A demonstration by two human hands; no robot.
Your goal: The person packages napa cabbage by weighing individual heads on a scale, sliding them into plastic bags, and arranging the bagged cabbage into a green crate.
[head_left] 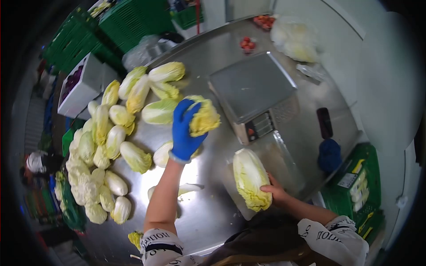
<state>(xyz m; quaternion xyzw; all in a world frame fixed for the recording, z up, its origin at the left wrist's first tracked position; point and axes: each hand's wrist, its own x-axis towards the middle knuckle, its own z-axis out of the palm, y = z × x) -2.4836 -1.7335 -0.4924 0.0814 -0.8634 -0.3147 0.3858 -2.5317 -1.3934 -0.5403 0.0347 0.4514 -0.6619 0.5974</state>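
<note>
My left hand, in a blue glove, grips a yellow-leafed napa cabbage from its left side, above the steel table. At the table's near side my right hand, bare, holds another napa cabbage by its lower right; the thumb lies on the leaves and the other fingers are mostly hidden. This cabbage has its white base pointing away from me and its leafy end towards me. Just beyond it stands a weighing scale with a flat metal plate. Several loose napa cabbages lie to the left of my left hand.
A white box with purple produce and green crates stand at the back left. Tomatoes, a bagged bundle, a dark phone-like object and blue bundled material lie around the table's right side. A green crate stands lower right.
</note>
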